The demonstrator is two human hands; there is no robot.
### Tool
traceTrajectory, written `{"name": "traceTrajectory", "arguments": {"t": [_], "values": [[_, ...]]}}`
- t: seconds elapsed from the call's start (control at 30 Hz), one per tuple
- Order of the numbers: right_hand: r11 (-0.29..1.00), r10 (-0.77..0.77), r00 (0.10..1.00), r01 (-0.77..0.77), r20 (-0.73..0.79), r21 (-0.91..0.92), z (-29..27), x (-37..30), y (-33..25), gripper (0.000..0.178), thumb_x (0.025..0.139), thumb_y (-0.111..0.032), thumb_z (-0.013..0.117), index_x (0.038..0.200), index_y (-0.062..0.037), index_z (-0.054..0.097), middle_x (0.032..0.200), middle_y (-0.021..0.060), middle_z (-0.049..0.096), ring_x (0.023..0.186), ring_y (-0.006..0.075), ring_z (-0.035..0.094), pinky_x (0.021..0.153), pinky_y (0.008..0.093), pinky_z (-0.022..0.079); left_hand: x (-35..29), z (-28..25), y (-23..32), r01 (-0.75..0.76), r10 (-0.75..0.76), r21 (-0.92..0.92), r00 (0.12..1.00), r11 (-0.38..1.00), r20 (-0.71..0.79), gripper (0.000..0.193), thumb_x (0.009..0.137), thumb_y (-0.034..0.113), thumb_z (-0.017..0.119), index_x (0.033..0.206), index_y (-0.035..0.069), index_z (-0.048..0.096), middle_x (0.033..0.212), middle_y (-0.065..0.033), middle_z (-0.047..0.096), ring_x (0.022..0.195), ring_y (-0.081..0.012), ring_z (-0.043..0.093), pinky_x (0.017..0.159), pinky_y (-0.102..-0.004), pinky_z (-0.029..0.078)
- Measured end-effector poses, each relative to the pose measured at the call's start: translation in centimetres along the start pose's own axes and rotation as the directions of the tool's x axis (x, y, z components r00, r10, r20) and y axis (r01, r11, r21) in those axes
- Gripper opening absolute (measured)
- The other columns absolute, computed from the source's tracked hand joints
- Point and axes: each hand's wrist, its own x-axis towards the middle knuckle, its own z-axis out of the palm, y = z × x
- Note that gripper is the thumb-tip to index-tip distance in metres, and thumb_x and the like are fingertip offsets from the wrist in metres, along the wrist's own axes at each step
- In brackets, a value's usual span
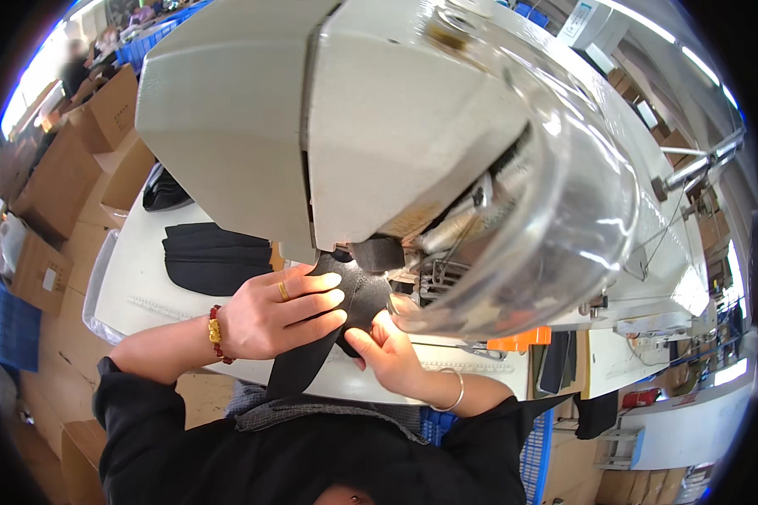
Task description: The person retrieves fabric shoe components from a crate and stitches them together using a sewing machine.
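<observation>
A piece of black fabric lies under the head of a large pale sewing machine, lit by a small lamp near the needle area. Its strip-like end hangs over the table's front edge. My left hand, with a ring and a red beaded bracelet, rests on the fabric from the left, fingers stretched out and together. From the right, my right hand, wearing a silver bangle, pinches the fabric's edge between thumb and fingers. The needle itself is hidden behind the machine head.
A stack of cut black pieces sits on the white table at the left. A clear curved guard bulges at the right of the machine. An orange object lies below it. Cardboard boxes and a blue crate stand at far left.
</observation>
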Motion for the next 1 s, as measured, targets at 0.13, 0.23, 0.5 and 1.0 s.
{"name": "traceTrajectory", "arguments": {"t": [0.13, 0.23, 0.5, 1.0], "values": [[0.995, -0.099, 0.995, 0.099, 0.008, 0.032, 0.6, -0.4, -0.3, 0.032, 0.100, -0.028, 0.056, 0.078, -0.0049, 0.056, 0.064, -0.0034, 0.052, 0.060, 0.0044, 0.043, 0.053, 0.0248, 0.036, 0.7, -1.1, -0.4, -0.002, 0.004, -0.056, 0.999, 0.998, 0.039, 0.029, 0.070, 0.012, 0.066, 0.099, 0.007, 0.067, 0.105, -0.0082, 0.063, 0.102, -0.0255, 0.063, 0.083, -0.0389, 0.057], [0.998, -0.056, 0.998, 0.056, -0.017, 0.012, 0.8, -0.6, -0.2, 0.033, 0.099, -0.027, 0.057, 0.075, -0.0050, 0.056, 0.063, -0.0029, 0.052, 0.060, 0.0047, 0.044, 0.054, 0.0254, 0.037, 0.6, -1.1, -0.4, -0.010, 0.012, -0.076, 1.000, 0.997, 0.021, 0.029, 0.070, 0.012, 0.066, 0.098, 0.006, 0.067, 0.104, -0.0084, 0.063, 0.102, -0.0249, 0.063, 0.078, -0.0357, 0.058], [0.981, -0.110, 0.994, 0.111, 0.014, -0.162, -0.3, -0.3, -4.6, 0.036, 0.099, -0.025, 0.056, 0.069, -0.0045, 0.055, 0.059, -0.0011, 0.052, 0.056, 0.0096, 0.049, 0.054, 0.0285, 0.039, 1.8, -1.5, -1.0, -0.070, 0.068, 0.036, 0.996, 0.997, 0.059, 0.028, 0.070, 0.013, 0.063, 0.097, 0.008, 0.067, 0.105, -0.0073, 0.065, 0.096, -0.0222, 0.065, 0.072, -0.0311, 0.056], [0.986, -0.041, 0.996, 0.026, 0.084, 0.167, -1.5, 1.3, -3.0, 0.019, 0.098, -0.017, 0.055, 0.090, -0.0010, 0.061, 0.066, 0.0054, 0.057, 0.064, 0.0169, 0.060, 0.067, 0.0334, 0.053, 1.9, 1.2, -2.8, 0.298, -0.335, -0.366, 0.942, 0.882, -0.040, 0.020, 0.079, 0.011, 0.072, 0.098, 0.013, 0.070, 0.096, -0.0070, 0.065, 0.085, -0.0275, 0.062, 0.069, -0.0390, 0.049]]}}
